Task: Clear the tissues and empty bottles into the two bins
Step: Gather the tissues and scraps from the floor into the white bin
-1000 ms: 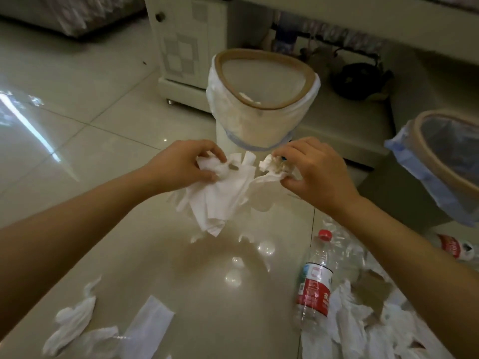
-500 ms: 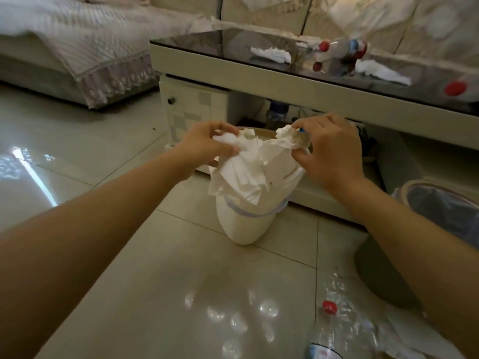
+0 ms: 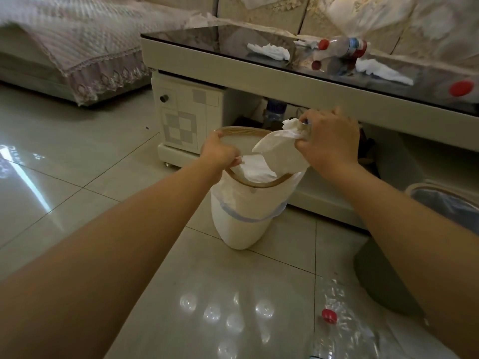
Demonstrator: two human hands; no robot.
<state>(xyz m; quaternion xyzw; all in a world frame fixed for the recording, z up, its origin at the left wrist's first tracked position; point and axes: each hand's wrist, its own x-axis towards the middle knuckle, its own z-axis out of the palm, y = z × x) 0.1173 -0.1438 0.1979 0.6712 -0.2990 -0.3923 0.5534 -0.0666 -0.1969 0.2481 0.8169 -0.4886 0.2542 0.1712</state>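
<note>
Now the right hand [image 3: 329,141] pinches crumpled white tissues [image 3: 278,149] above the bin [image 3: 241,221]; the left hand [image 3: 220,151] curls over another wad [image 3: 252,169]; no readable labels.

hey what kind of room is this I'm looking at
Most likely a home living room. A sofa with a lace-edged cover stands at the back, a low glass-topped coffee table sits in front of it, and the floor is glossy tile. Two lined bins stand beside the table.
</note>
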